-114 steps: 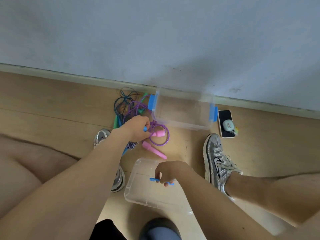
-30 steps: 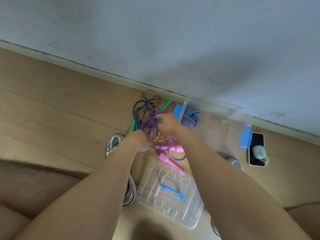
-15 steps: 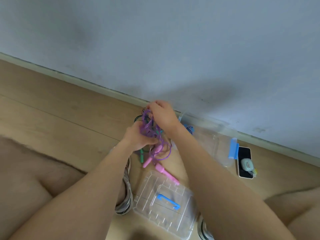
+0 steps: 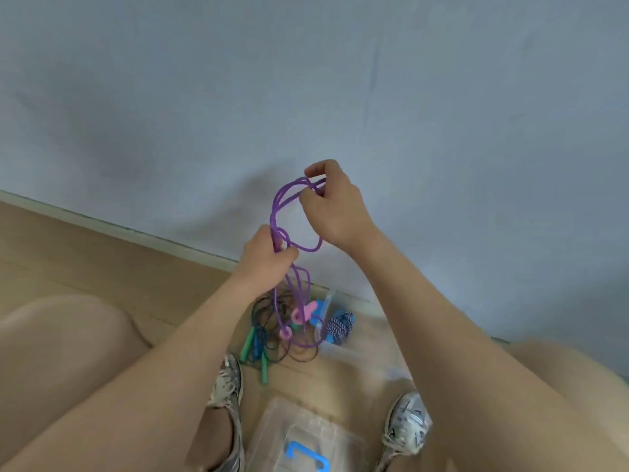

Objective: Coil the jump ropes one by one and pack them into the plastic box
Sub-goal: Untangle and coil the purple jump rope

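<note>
Two grips up in front of the wall. Left grip (image 4: 269, 257) curled tight round several strands of the purple rope (image 4: 275, 207). Right grip (image 4: 332, 206), at 1 o'clock from it, pinching the top of the loops between thumb and fingertips. Pink handles (image 4: 301, 313) dangling at 6 o'clock of the left grip, over the floor (image 4: 85, 260). At 7 o'clock, lying flat, dark rope with green handles (image 4: 262, 364). At 5 o'clock, clear plastic box (image 4: 340, 352) against the wall, blue-and-white rope (image 4: 338, 327) coiled inside. Lid (image 4: 272, 434) at the bottom edge, between two shoes.
</note>
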A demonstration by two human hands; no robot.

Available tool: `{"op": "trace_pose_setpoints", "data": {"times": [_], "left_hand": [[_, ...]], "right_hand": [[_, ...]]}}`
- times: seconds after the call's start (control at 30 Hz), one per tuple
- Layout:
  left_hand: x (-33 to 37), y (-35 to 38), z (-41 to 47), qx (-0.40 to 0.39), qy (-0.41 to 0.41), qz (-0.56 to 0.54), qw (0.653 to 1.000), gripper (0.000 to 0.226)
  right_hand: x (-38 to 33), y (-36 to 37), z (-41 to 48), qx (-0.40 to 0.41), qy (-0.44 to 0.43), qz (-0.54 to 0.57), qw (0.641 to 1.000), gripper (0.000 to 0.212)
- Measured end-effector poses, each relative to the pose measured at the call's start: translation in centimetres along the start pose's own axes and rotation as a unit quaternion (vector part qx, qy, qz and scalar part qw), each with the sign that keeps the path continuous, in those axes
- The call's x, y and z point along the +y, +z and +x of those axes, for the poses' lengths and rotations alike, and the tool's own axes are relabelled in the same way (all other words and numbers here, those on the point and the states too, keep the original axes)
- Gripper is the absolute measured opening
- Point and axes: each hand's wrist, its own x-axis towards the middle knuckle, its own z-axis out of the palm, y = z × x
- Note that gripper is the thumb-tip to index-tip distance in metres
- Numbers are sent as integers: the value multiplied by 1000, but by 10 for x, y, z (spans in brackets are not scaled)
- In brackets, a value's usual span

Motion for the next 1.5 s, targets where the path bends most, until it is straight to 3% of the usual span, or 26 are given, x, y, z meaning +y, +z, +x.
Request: {"op": "trace_pose_setpoints", "data": {"times": [0.1, 0.23, 0.33, 0.43, 0.53, 0.63, 0.73, 0.83, 0.93, 1.03, 1.13, 1.23, 1.3, 1.4, 1.5], "left_hand": [[40, -17, 12, -5, 16, -11, 1000, 21], [93, -34, 26, -4, 37, -17, 999, 17], [121, -39, 35, -7, 0, -77, 997, 15], [129, -39, 41, -10, -20, -119, 993, 19], [117, -31, 42, -21, -52, -171, 984, 16], [108, -23, 43, -47, -100, -230, 967, 15], [113, -22, 43, -97, -71, -247, 962, 8], [115, -26, 45, -144, -71, -260, 952, 4], [109, -29, 52, -141, -99, -302, 938, 25], [102, -36, 56, -97, -114, -339, 929, 65], [100, -49, 49, -154, -101, -259, 948, 45], [96, -61, 41, -240, -76, -184, 950, 55], [94, -62, 35, -288, -36, -153, 945, 44], [88, -58, 30, -281, -37, -140, 949, 45], [85, -60, 28, -277, -46, -123, 952, 37]], "right_hand": [[-3, -27, 6, 10, 16, -116, 993, 45], [-6, -49, 4, 32, 56, -303, 951, 51], [4, -51, -2, 58, 81, -338, 936, 74], [17, -37, -7, 91, 115, -259, 955, 72], [20, -29, -4, 114, 95, -208, 967, 44], [22, -30, -4, 2, 52, -157, 986, 41], [25, -31, -1, -110, 57, -152, 981, 36], [27, -32, 6, -121, 46, -154, 980, 22], [26, -39, 8, -118, 80, -86, 986, 23], [22, -40, 6, -80, 102, 18, 991, 24], [20, -39, 5, -28, 109, 94, 989, 24], [20, -40, 4, 1, 100, 99, 990, 22], [21, -38, 4, -1, 96, 85, 992, 19], [23, -35, 5, -5, 115, 92, 989, 15], [20, -36, 3, 7, 131, 176, 976, 14]]}}
